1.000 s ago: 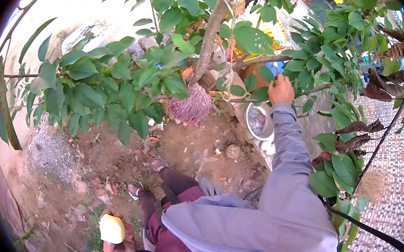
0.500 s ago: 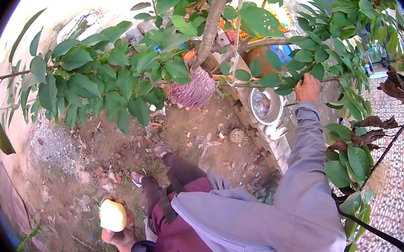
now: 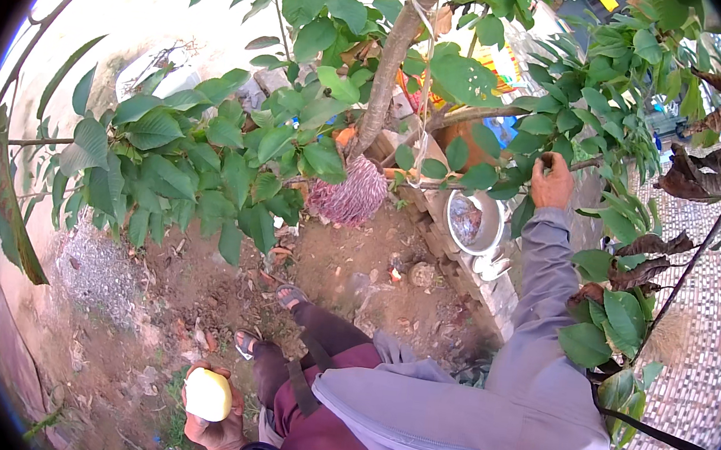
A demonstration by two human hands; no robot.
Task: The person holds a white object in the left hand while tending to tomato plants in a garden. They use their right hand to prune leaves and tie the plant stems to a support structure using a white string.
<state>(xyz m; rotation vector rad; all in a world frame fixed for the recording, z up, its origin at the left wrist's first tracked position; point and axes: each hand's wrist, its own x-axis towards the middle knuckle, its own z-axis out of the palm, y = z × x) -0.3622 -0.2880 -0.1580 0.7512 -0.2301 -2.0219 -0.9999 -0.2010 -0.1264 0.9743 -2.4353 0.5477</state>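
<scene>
My left hand (image 3: pixel 220 439) is closed round a smooth, pale yellow rounded lump (image 3: pixel 208 395), held low over the ground; its exact kind does not show. My right arm reaches out, and my right hand (image 3: pixel 552 183) is at a thin leafy branch (image 3: pixel 590 163), with its fingers bent round it. Leaves partly hide the fingertips. White twine (image 3: pixel 425 101) hangs beside the tree's trunk (image 3: pixel 390 63). A pinkish-red bundle of strands (image 3: pixel 353 194) sits low on the trunk.
A whitish bucket (image 3: pixel 489 224) with stuff inside stands by a row of bricks (image 3: pixel 438 232). Dense leaves (image 3: pixel 156 140) spread at the left. Dry curled leaves (image 3: pixel 702 177) and a dark stem are at the right. Patterned paving (image 3: pixel 694 361) lies beyond my right arm.
The view has shifted, so the tree and ground sit lower in it. My right hand stays at the branch, its fingers more bent. My left hand still holds the yellow lump.
</scene>
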